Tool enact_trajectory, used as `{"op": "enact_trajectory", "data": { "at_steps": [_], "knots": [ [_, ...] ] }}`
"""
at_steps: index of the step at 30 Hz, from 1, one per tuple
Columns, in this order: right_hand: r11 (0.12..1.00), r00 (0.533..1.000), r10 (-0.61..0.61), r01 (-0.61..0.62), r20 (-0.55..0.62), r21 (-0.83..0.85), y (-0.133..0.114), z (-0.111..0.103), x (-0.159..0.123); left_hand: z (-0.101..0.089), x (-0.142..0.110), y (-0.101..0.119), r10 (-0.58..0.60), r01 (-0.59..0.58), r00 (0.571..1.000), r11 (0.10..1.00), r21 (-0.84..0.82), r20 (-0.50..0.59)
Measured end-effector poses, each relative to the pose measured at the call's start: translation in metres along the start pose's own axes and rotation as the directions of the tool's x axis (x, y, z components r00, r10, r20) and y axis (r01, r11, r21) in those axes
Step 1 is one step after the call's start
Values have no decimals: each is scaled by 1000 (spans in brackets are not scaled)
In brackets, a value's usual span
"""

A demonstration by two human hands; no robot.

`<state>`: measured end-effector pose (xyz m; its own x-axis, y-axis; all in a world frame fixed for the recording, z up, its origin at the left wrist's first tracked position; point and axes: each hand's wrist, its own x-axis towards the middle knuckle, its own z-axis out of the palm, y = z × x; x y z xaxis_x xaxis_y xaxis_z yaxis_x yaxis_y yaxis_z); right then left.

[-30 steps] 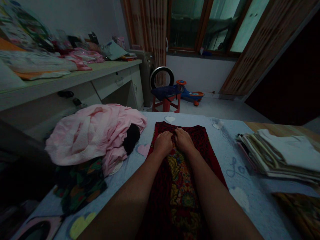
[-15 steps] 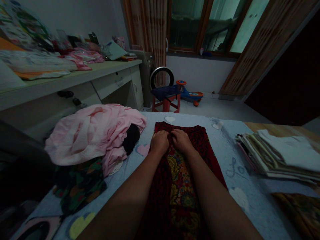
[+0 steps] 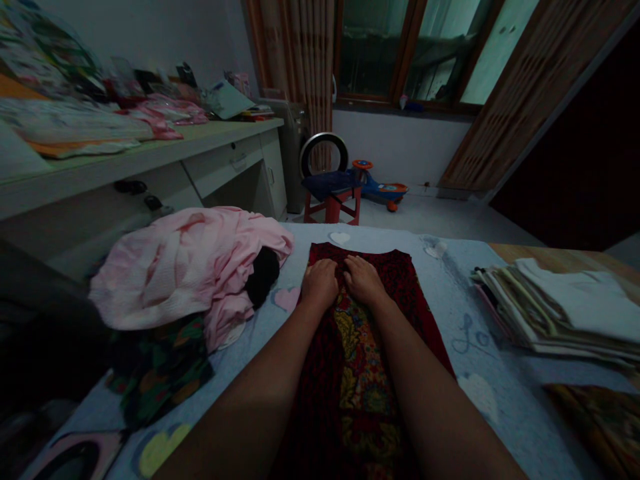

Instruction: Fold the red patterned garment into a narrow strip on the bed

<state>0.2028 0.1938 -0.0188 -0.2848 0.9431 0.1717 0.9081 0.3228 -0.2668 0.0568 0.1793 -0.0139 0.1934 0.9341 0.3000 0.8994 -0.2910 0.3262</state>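
A dark red patterned garment [image 3: 363, 393], lying flat, neckline at the far end, multicoloured floral panel down its middle

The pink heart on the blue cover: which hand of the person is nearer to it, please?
Left. The left hand rests on the dark red patterned garment, close to the right of the pink heart in this view. The right hand lies farther away, on the other side of the left hand.

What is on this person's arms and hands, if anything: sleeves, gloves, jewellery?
The left forearm and right forearm are bare, with no sleeve in view. The left hand and right hand wear no gloves, and neither wrist shows a watch or bracelet. The dim light makes small rings hard to rule out.
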Motion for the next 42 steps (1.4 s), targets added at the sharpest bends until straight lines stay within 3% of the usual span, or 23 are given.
{"op": "enact_trajectory", "data": {
  "at_steps": [8, 14, 42],
  "knots": [
    [993, 993, -31, 44, -118, 108, -1, -7, -1, 2, 1, -2, -13, 13, 1000, 1000, -7, 3],
    [995, 994, -69, 75, -83, 72, -5, -6, -2, 1, 1, -3, -11, 11, 1000, 1000, -27, 11],
    [1000, 1000, 9, -10, -10, -7, -5, -1, 2, 4, 2, -5, -27, 28, 999, 999, -31, 16]
  ]
}}
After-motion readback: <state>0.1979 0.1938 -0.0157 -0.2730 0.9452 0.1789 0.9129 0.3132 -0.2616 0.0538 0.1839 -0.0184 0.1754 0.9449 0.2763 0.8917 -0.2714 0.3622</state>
